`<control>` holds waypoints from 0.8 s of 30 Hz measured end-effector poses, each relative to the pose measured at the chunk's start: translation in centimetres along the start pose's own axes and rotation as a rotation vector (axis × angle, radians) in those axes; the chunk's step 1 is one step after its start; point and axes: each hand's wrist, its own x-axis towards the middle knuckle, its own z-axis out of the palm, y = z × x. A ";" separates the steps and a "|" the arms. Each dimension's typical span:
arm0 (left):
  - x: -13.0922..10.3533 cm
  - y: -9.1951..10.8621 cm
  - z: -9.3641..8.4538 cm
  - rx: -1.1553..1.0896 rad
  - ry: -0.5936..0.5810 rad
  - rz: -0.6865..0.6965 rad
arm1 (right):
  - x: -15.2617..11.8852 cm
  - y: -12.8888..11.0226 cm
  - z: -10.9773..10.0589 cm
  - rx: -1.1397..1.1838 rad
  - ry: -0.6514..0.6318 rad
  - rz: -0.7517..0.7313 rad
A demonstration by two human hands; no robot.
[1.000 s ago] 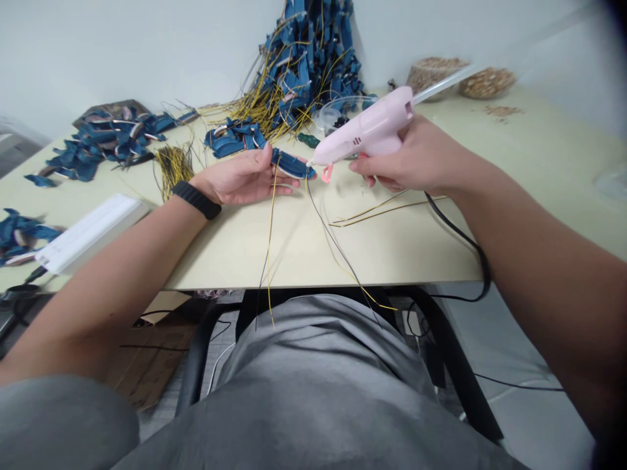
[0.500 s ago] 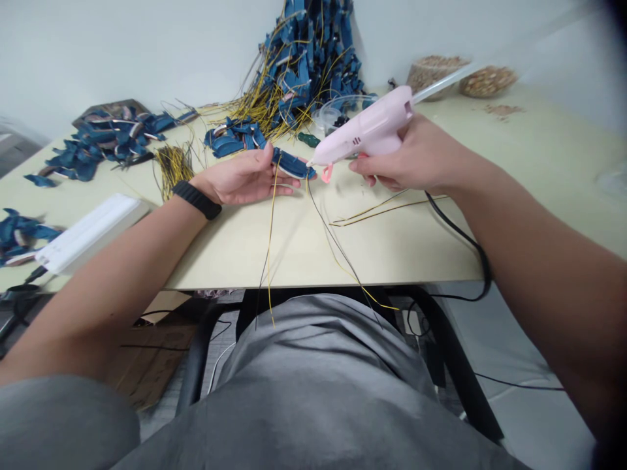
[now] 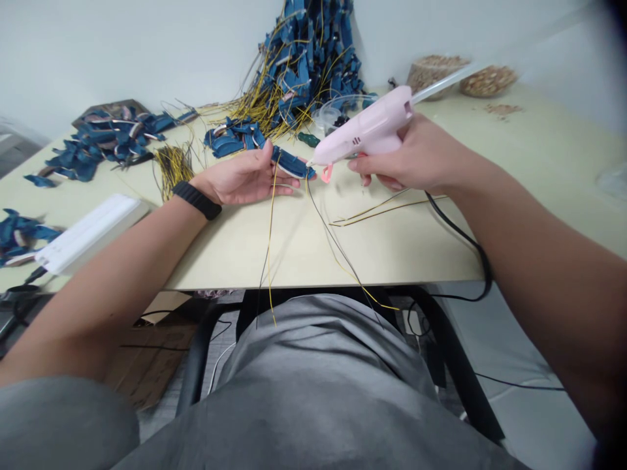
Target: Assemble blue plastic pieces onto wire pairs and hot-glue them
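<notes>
A narrow blue strip with a pale edge (image 3: 292, 164) lies across the fingers of my left hand (image 3: 245, 175), pinned near one end by the thumb. From it thin yellow and dark cords (image 3: 271, 241) hang past the table's front edge. My right hand (image 3: 409, 160) grips a pale pink glue gun (image 3: 365, 127) by its handle. The gun's nozzle points left, at or just above the strip's right end; contact is hard to make out. A long clear glue stick (image 3: 445, 83) sticks out of the gun's back.
Blue pieces with yellow cords (image 3: 298, 72) are heaped at the back; another blue pile (image 3: 105, 140) lies left. A white power strip (image 3: 93, 232) sits by my left forearm. Two containers of small tan bits (image 3: 435, 73) stand back right. The gun's black cable (image 3: 463, 235) loops over the table edge.
The strip and glue gun stay in nearly the same place. The fingers of my right hand have shifted slightly at the trigger.
</notes>
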 end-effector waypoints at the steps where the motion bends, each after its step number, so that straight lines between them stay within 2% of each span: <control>1: 0.0 0.0 0.1 -0.001 0.015 -0.007 | 0.0 0.1 0.0 0.015 -0.005 -0.010; 6: 0.2 0.1 0.5 -0.015 0.067 -0.018 | 0.5 0.6 -0.2 0.031 -0.046 -0.034; 12: 0.3 0.2 0.5 -0.033 0.084 -0.036 | 1.5 1.6 -0.4 0.028 -0.029 -0.062; 16: 0.4 0.2 0.3 -0.016 0.044 -0.045 | 1.8 2.2 -0.5 0.060 -0.016 -0.085; 24: 0.3 -0.1 0.0 0.009 -0.041 0.005 | 1.8 2.8 -1.0 0.054 -0.072 -0.168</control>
